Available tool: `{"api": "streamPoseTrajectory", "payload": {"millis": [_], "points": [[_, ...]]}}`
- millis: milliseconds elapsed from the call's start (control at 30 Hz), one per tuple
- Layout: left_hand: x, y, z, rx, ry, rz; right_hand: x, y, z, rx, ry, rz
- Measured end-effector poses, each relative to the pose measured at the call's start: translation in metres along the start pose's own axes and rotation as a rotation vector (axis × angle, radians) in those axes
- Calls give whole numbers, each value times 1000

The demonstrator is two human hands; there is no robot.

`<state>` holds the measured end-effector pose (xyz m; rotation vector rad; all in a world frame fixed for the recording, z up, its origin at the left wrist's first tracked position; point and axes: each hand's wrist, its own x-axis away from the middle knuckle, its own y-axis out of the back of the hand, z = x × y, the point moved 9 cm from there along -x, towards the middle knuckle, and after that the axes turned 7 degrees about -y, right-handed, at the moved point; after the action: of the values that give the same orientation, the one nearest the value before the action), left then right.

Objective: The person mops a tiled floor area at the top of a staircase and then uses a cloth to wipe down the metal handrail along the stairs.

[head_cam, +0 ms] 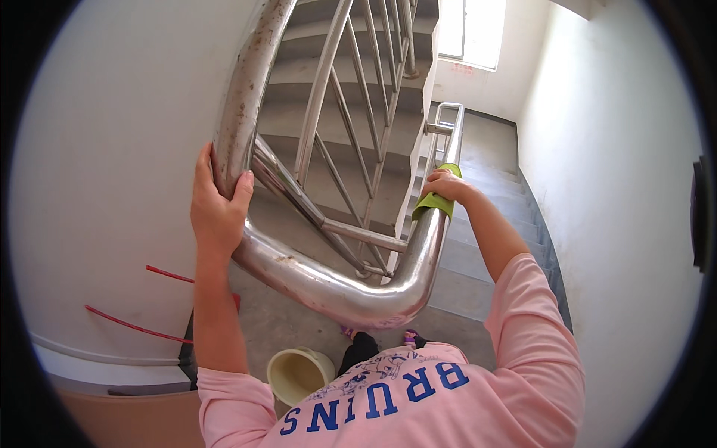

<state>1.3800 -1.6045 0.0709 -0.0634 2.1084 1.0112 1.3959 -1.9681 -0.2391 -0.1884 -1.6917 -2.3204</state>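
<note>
A thick stainless steel handrail (330,285) bends in a U in front of me, its left part rising away with brown rust-like spots. My left hand (221,204) grips that left part near the bend, thumb on the near side. On the right part, which slopes down beside the lower stairs, lies a green cloth (436,203) wrapped over the tube. My right hand (448,185) presses on the cloth, fingers curled over the rail. Thin metal balusters (350,106) stand between the two parts of the rail.
Concrete stairs (476,257) descend at the right, and another flight (341,117) rises at the centre. A cream bucket (301,374) stands on the floor by my feet. Red strips (137,330) show at the left wall. A window (470,33) is at the top.
</note>
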Motion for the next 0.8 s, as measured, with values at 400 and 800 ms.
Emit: {"api": "streamPoseTrajectory", "payload": {"millis": [400, 800], "points": [[3, -1, 0, 34, 27, 13, -28, -63, -110, -1577, -762, -271], [2, -2, -1, 3, 10, 13, 0, -88, -45, -2529, -87, -288]]}}
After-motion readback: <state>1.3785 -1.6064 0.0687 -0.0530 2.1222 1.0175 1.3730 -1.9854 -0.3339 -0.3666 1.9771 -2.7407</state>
